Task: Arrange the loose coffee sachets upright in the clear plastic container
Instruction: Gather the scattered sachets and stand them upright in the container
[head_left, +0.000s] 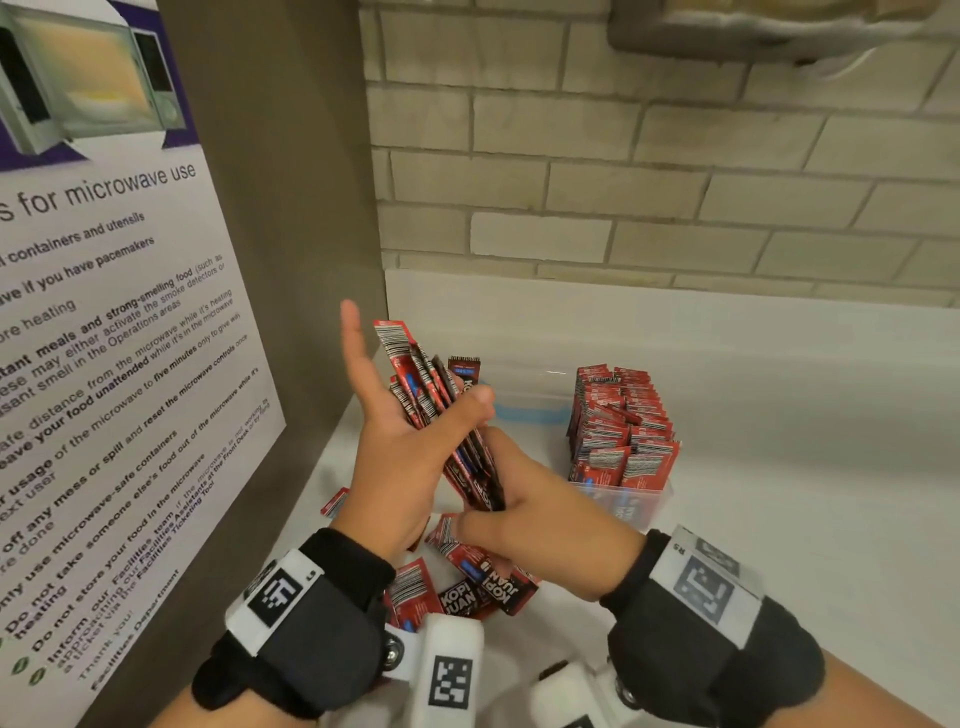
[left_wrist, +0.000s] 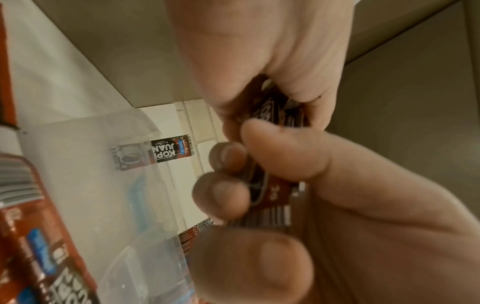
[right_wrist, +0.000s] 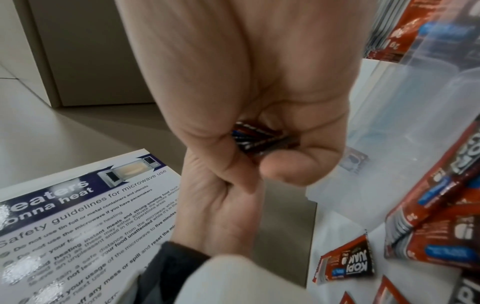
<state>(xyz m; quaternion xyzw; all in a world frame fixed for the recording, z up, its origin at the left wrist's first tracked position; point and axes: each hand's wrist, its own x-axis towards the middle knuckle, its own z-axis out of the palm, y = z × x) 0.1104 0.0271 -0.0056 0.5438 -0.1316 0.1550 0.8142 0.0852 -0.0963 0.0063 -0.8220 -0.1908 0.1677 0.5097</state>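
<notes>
Both hands clasp a bundle of sachets (head_left: 441, 415): left hand (head_left: 395, 457) thumb pressing, fingers straight; right hand (head_left: 540, 499) curled round its base (microwave poster (head_left: 104, 364) left), above loose sachets (head_left: 467, 587), beside the half-filled container (head_left: 623, 499)

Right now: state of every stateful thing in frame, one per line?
Bundle of sachets: off the counter, fanned, tilted, held by both hands.
Left hand: thumb clamps the bundle, index finger straight.
Right hand: grips the bundle's lower end.
Clear plastic container: open, right side packed with upright sachets, left side looks unfilled.
Loose sachets: flat on the counter, scattered.
</notes>
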